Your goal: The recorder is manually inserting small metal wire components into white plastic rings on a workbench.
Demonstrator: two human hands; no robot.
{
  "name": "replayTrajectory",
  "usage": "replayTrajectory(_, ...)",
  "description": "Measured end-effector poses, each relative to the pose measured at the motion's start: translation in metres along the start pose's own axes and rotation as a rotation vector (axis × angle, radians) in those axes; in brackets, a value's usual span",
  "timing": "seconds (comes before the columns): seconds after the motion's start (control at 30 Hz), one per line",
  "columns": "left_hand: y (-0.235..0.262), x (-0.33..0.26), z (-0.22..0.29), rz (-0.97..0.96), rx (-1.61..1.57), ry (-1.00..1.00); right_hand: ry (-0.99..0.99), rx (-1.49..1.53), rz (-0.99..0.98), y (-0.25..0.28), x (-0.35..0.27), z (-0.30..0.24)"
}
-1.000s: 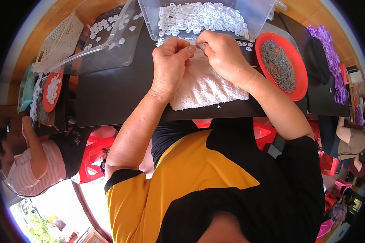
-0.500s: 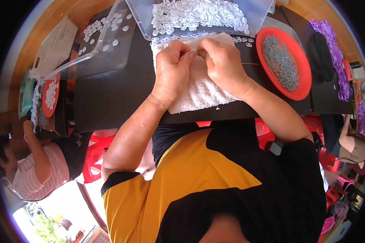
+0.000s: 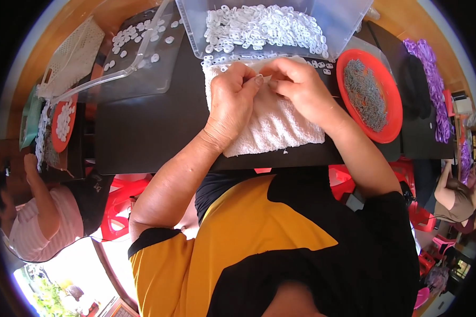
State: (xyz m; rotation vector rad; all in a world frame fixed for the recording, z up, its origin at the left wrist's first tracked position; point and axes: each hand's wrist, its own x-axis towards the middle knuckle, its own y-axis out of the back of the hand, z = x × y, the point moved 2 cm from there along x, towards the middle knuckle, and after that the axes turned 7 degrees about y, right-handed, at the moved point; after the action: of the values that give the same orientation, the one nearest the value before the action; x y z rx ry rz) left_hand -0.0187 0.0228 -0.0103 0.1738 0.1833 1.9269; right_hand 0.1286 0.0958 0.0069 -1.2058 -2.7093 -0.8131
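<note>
My left hand (image 3: 231, 100) is closed above a white towel (image 3: 272, 129), thumb and forefinger pinching what looks like a small white plastic piece (image 3: 259, 77). Just to its right, my right hand (image 3: 304, 90) has its thumb and fingertips pressed together, a small gap from the left fingertips. Whatever it pinches is too small to make out. Several white plastic pieces with holes (image 3: 322, 65) lie along the towel's far edge. Beyond them a clear plastic box (image 3: 193, 31) holds a heap of similar pieces (image 3: 264, 29).
At the right stands a red oval tray (image 3: 394, 113) of thin grey metal-looking parts (image 3: 366, 95). A clear lid (image 3: 137, 84) with white pieces around it lies at the left of the dark table (image 3: 143, 137). Other people sit at the left (image 3: 47, 219) and right (image 3: 455, 201).
My right fingertips have drawn slightly away from my left ones, where they met before. The whole view has shifted a little, so the table things appear lower.
</note>
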Motion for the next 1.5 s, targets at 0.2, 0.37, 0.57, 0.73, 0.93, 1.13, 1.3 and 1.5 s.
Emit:
replayTrajectory(0.2, 0.0, -0.005, 0.005, -0.055, 0.027, -0.085, 0.149, -0.393, 0.006, -0.002, 0.047, -0.011)
replayTrajectory(0.37, -0.001, -0.004, -0.001, -0.023, 0.041, -0.188, 0.193, -0.761, -0.146, -0.026, 0.098, -0.009)
replayTrajectory(0.57, -0.003, -0.002, 0.002, -0.017, 0.035, -0.213, 0.249, -0.85, -0.154, -0.024, 0.105, 0.011)
replayTrajectory(0.73, 0.003, -0.001, 0.005, -0.042, -0.316, 0.143, 0.045, -0.189, 0.008, 0.016, 0.059, -0.012)
replayTrajectory(0.93, 0.004, 0.001, 0.007, -0.055, -0.276, 0.124, 0.299, -0.591, 0.096, 0.011, -0.008, -0.002)
replayTrajectory(1.13, 0.005, -0.001, 0.01, -0.075, -0.274, 0.149, 0.198, -0.564, 0.086, 0.02, -0.013, -0.004)
replayTrajectory(1.3, 0.004, -0.002, 0.011, -0.083, -0.279, 0.157, 0.225, -0.904, 0.014, 0.025, -0.019, -0.011)
replayTrajectory(1.5, 0.007, -0.004, 0.015, -0.082, -0.308, 0.155, 0.117, -0.459, 0.012, 0.032, -0.02, -0.017)
